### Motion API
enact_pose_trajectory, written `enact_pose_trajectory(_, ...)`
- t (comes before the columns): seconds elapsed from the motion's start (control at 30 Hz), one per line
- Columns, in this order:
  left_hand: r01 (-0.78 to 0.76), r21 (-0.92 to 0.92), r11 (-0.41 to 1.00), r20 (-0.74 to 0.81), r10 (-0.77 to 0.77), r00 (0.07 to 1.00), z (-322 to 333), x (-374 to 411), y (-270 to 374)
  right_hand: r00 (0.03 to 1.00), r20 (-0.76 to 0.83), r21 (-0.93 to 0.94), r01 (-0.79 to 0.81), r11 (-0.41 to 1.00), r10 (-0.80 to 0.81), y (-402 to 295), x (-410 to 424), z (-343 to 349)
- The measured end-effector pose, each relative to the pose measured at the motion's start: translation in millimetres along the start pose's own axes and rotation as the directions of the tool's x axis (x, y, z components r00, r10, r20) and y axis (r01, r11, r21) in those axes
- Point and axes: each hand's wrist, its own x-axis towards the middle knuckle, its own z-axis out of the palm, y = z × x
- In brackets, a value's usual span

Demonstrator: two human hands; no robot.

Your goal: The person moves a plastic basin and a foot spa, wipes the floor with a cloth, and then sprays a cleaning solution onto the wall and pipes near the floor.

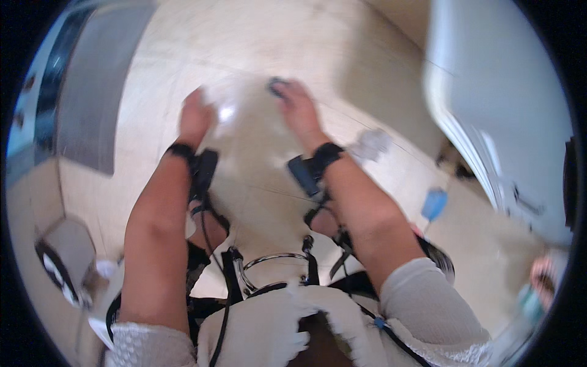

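Note:
My left hand [196, 117] is held out in front of me over the pale tiled floor [247, 156]. Its fingers are blurred, and whether they hold anything does not show. To its right, my right hand [298, 108] grips a small dark object [278, 87] between thumb and fingers; what it is cannot be told. Each wrist wears a black strap with a dark device, the left one [205, 172] and the right one [305, 174], with cables running back along my body. Below the arms shows a chrome metal ring [275, 258] near my feet.
A grey mat [94, 87] lies at the upper left. A white appliance or cabinet [504, 82] stands at the right. A whitish crumpled thing [371, 144] and a blue object [434, 204] are on the floor to the right. A grey bin-like container [73, 247] is at the lower left.

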Motion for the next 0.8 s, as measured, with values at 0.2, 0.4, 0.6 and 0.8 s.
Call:
enact_pose_trajectory(0.2, 0.234, -0.175, 0.956, 0.516, -0.113, 0.849, -4, -83, 38, 0.93, -0.241, 0.407, -0.162, 0.899, 0.277, -110, -76, -57)
enact_pose_trajectory(0.4, 0.118, -0.374, 0.92, 0.623, 0.155, 0.767, -33, -107, 139, 0.87, -0.396, 0.627, 0.021, 0.779, 0.295, -205, -109, -207)
enact_pose_trajectory(0.6, -0.143, -0.388, 0.91, 0.637, 0.378, 0.672, -65, -121, 227, 0.617, -0.773, 0.433, 0.346, 0.832, 0.145, -259, -193, -340)
enact_pose_trajectory(0.8, -0.206, -0.335, 0.919, 0.711, 0.39, 0.585, -101, -166, 300, 0.374, -0.903, 0.384, 0.476, 0.791, 0.213, -262, -276, -408)
